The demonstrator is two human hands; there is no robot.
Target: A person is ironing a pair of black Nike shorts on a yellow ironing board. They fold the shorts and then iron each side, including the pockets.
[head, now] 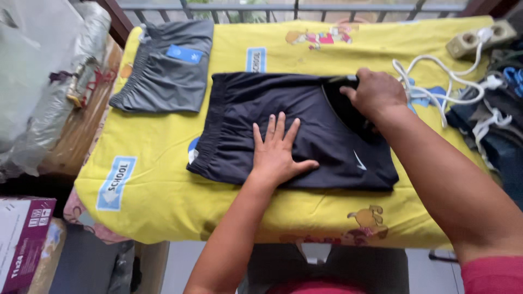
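At the centre of the frame lie black shorts [297, 128] with a small white mark near their lower right corner. In the upper left, the folded shorts [166, 68] are dark grey with a blue tag. Both rest on a yellow cloth [163, 196] printed with cartoon figures and light blue arrow signs. The cable [436, 90] at upper right is white. A red sleeve [493, 275] shows at lower right.

Home balcony: railing [294, 8], cartoon bedsheet-covered table [163, 179], clothes.
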